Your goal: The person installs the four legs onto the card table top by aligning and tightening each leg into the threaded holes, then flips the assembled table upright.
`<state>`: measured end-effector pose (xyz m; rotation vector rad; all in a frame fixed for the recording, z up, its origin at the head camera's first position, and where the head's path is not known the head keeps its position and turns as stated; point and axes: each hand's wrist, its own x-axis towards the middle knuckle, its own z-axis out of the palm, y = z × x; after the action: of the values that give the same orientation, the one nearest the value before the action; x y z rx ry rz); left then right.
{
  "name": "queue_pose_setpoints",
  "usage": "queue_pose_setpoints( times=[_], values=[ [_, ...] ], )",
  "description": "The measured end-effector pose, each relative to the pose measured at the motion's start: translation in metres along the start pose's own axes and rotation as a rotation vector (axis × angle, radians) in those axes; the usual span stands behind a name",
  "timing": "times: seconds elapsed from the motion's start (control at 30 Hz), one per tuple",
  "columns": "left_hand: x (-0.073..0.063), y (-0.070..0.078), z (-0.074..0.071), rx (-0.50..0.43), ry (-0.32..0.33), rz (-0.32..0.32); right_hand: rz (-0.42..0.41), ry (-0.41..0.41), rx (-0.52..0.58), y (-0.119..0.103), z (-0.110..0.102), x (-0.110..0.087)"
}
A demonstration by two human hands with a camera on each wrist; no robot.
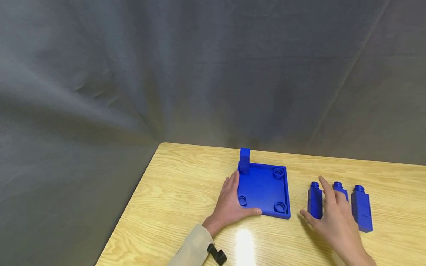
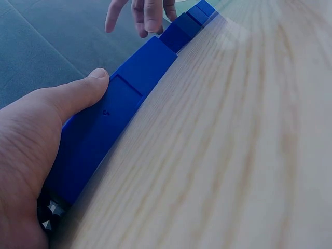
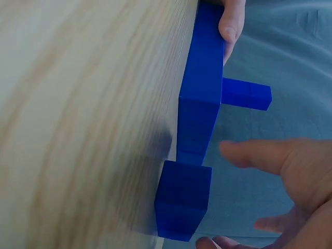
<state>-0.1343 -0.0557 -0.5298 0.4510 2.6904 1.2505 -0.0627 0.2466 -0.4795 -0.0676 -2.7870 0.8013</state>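
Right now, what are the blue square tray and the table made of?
The blue square tray looks like hard plastic, probably satin-smooth: one even colour, crisp edges. The table looks like wood, or maybe wood-print laminate: wavy grain lines, and bright glare suggesting a glossy finish.

The right hand (image 1: 336,221) covers most of the middle blue square plastic post (image 1: 337,184) in the head view, where little beyond its necked top shows. The left hand (image 1: 231,205) hides the near left corner of the flat blue square plastic tray (image 1: 263,188). Markings on the rightmost blue square plastic post (image 1: 362,208) and on the tray's side are too small to read. The bottom edge cuts off the beige cloth sleeve (image 1: 193,245) and the right forearm; the right edge crops the pale wood-grained surface (image 1: 173,184). In the left wrist view, the top edge crops the right hand, and the tray's inside is out of sight. In the right wrist view, the top edge crops the tray and left hand.
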Motion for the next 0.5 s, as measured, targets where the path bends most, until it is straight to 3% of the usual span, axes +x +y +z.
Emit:
queue_pose_setpoints(
  times=[0.27, 0.5],
  values=[
    [0.003, -0.002, 0.001, 0.017, -0.001, -0.001, 0.021, -0.176, -0.014, 0.007, 0.002, 0.006],
    [0.002, -0.003, 0.003, 0.019, -0.003, -0.018, -0.007, -0.166, 0.009, 0.013, 0.008, 0.005]
  ],
)
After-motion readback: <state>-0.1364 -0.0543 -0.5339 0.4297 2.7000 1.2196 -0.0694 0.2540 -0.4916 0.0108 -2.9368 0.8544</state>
